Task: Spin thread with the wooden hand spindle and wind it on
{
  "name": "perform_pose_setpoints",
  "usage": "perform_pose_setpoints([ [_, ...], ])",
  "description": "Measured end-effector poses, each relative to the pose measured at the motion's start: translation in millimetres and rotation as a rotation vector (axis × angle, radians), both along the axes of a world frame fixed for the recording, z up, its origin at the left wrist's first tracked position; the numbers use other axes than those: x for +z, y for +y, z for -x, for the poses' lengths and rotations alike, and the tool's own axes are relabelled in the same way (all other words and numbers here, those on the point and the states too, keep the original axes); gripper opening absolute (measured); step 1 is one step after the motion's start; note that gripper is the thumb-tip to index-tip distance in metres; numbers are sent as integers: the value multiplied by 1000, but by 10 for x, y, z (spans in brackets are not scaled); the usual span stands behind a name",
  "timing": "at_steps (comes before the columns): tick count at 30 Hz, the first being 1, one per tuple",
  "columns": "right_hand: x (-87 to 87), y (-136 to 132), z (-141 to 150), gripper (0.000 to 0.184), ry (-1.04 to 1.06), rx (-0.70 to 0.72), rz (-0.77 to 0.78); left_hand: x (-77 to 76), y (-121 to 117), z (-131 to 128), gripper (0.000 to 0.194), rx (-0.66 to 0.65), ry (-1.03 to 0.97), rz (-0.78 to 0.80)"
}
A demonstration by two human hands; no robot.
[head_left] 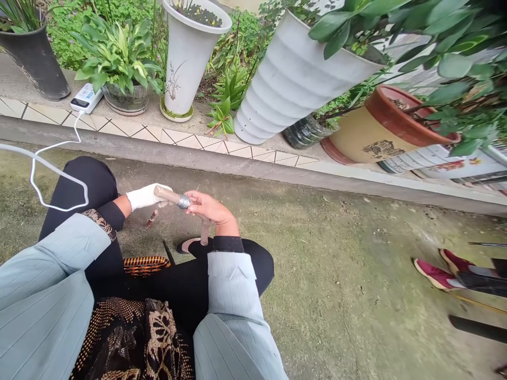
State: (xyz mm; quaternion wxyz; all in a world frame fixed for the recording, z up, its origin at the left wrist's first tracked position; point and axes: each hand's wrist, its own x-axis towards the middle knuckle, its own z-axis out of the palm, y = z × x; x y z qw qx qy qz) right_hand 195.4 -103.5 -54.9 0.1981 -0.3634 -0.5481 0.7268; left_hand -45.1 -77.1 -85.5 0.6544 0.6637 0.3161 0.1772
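Observation:
My left hand (143,197), in a white glove, is closed around a short wooden stick (166,194) held out above my lap. Silvery wire (184,201) is coiled around the stick's right end. Bare fingers of my right hand (209,207) pinch that end at the coil. Below my right hand a second pale wooden piece (205,231) points down; whether it joins the first or is held by the palm I cannot tell. A small reddish-brown piece (151,218) shows under my left hand, partly blurred.
Potted plants line a tiled ledge (190,141) ahead, among them a tall white ribbed pot (293,79). A power bank (86,98) sits there, its white cable (59,171) running left. An orange-and-black woven seat (146,265) is under me. A person's red shoes (435,273) are at right.

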Motion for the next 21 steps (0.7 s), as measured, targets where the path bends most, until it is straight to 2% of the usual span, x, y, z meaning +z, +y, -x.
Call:
perform_pose_setpoints([
  [5,-16,9,99,52,40,-140,1,-134,-62,-58,33,-24,95,55],
  [9,-17,38,174,52,60,-222,-11,-144,-76,-55,33,-53,182,58],
  [13,21,64,251,57,71,-289,-44,-46,-76,-59,32,-35,270,10],
  [16,13,92,296,57,4,-415,-129,57,-63,-64,31,-57,312,-66],
  [19,-28,148,310,53,-113,-533,-192,161,-33,-65,29,-115,365,-203],
  [21,-29,204,309,49,-248,-537,-232,232,-5,-65,28,-167,405,-330],
])
